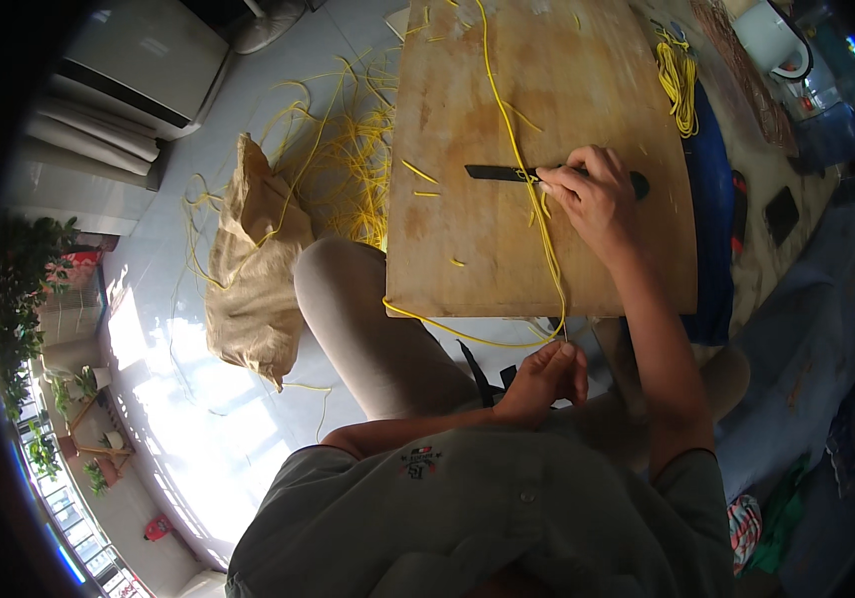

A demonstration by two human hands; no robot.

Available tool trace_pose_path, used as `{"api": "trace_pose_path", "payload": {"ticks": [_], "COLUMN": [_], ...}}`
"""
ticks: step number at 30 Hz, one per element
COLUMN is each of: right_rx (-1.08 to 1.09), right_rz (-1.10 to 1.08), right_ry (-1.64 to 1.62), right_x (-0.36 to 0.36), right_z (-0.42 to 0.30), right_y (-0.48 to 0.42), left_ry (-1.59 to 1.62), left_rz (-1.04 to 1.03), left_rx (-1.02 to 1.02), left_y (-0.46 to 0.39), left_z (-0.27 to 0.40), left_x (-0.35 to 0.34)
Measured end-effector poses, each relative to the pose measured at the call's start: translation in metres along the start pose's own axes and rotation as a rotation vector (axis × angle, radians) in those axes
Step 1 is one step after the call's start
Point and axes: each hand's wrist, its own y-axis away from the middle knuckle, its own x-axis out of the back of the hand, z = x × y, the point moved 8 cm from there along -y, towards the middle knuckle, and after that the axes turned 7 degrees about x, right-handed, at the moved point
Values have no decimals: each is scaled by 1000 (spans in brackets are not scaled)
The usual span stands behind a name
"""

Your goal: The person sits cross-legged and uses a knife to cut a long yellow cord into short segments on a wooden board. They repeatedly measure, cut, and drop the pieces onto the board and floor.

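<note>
My right hand is over the wooden board, its fingers closed around a knife with a dark blade. The blade points left, and the rounded end of its dark handle shows beyond my hand. Yellow wire runs down the board and crosses the blade by my fingertips. Below the board's near edge, my left hand pinches a thin, metal-looking strand. A loop of yellow wire curves left from beside it to the board's corner. Short yellow scraps are scattered on the wood.
The wooden board spans the space before my knees. A tangled yellow heap and a brown sack are on the floor at left. A yellow wire bundle, a white kettle and a dark flat object are at right.
</note>
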Motion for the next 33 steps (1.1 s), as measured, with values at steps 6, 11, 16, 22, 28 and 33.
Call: {"api": "trace_pose_path", "payload": {"ticks": [6,11,16,22,28,33], "right_rx": [11,17,31,24,18,-87], "right_rz": [23,58,57,53,38,71], "right_ry": [-14,5,13,38,59,78], "right_x": [-14,-26,-38,-38,-40,-65], "right_z": [12,24,34,31,30,65], "right_y": [-17,-35,-50,-49,-48,-84], "left_ry": [-25,-52,-40,3,-5,-41], "left_rz": [-62,-32,-62,-97,-89,-137], "left_rx": [3,37,73,73,65,61], "left_y": [0,-1,-2,-2,-3,-5], "left_z": [1,-1,-2,-3,-6,-8], "left_x": [-2,2,3,2,4,2]}}
